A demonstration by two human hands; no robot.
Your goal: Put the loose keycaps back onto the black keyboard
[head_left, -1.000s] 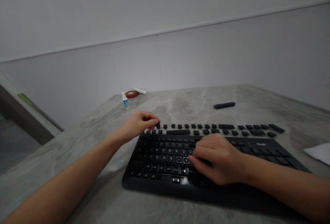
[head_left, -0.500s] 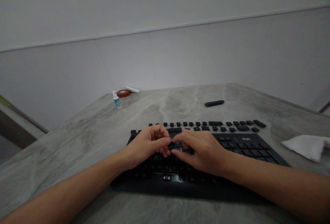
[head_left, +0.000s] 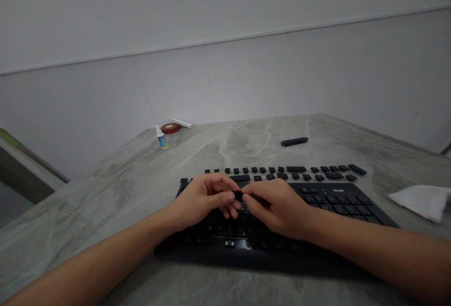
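A black keyboard (head_left: pixel 331 200) lies on the grey marble table (head_left: pixel 141 179), with many of its keycaps off. Loose black keycaps (head_left: pixel 282 171) sit in two rows just behind it. My left hand (head_left: pixel 204 198) and my right hand (head_left: pixel 278 205) meet over the keyboard's left half. Both hands pinch a small black keycap (head_left: pixel 238 196) between their fingertips, just above the key bed. The keys under my hands are hidden.
A black pen-like tool (head_left: pixel 294 141) lies farther back on the table. A small white dropper bottle (head_left: pixel 162 138), a brown round tin (head_left: pixel 170 128) and a white strip stand at the far corner. A white cloth (head_left: pixel 419 200) rests at the right edge. A white wall rises behind.
My left hand came back from the loose keycap row to the keyboard with a keycap. My right hand rose from the keys to meet it; both now pinch the cap.
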